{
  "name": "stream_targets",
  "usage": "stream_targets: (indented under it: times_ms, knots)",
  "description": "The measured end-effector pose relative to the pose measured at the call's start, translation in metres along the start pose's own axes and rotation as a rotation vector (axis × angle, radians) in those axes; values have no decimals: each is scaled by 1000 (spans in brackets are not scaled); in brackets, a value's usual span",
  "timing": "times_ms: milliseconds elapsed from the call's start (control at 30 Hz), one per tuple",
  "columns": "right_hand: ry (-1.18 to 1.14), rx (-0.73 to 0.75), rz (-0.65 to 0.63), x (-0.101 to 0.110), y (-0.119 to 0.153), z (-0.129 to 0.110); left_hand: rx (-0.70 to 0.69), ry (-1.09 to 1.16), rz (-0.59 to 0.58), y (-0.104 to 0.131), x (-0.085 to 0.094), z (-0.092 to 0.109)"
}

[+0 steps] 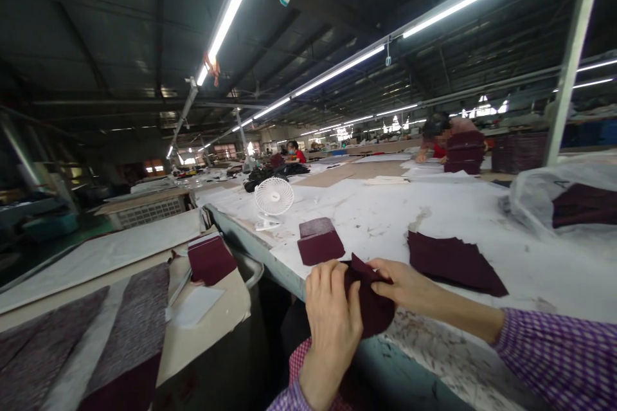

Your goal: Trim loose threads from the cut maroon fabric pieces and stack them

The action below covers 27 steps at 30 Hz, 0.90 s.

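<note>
While both hands work at the near edge of the white-covered tabletop [357,202], the head view shows a dark maroon fabric piece [378,313] held up between them, one pointed corner standing free at its top. The left hand [333,314] has its grip clamped on the fabric's left side, fingers curled over the top and thumb in front. The right hand [398,280] pinches the upper right side between thumb and fingers. Whether they hold one ply or several, I cannot tell.

Just beyond the left hand lies a small maroon stack [321,248] with a greyish patch at its far end, and past it stands a white desk fan [274,197]. A fanned maroon pile [453,263] lies to the right, near the right forearm.

The step in hand seems to be parting or folding the cloth by its edges. The next move probably calls for a firm left hold while the right fingertips work along the edge, keeping the layers from slipping.
</note>
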State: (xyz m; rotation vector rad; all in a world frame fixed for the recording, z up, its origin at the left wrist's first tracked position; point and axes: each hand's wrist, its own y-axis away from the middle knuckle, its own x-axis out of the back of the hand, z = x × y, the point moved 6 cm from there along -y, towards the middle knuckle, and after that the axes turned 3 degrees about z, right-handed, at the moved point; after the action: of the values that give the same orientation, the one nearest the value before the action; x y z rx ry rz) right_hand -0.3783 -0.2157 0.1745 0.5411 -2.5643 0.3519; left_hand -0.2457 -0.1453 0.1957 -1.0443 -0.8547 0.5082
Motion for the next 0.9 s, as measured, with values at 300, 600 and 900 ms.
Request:
stream_targets:
  times_ms: [300,600,900]
  knots:
    - [429,27,75,-2,10,-11,115,-322,-73,-13,-15,-10]
    - [548,286,335,19,12,-34,250,-34,-182,-14,-19,-13]
    - [-143,-126,140,21,5,-8,1090,1196,-165,5,-35,-93]
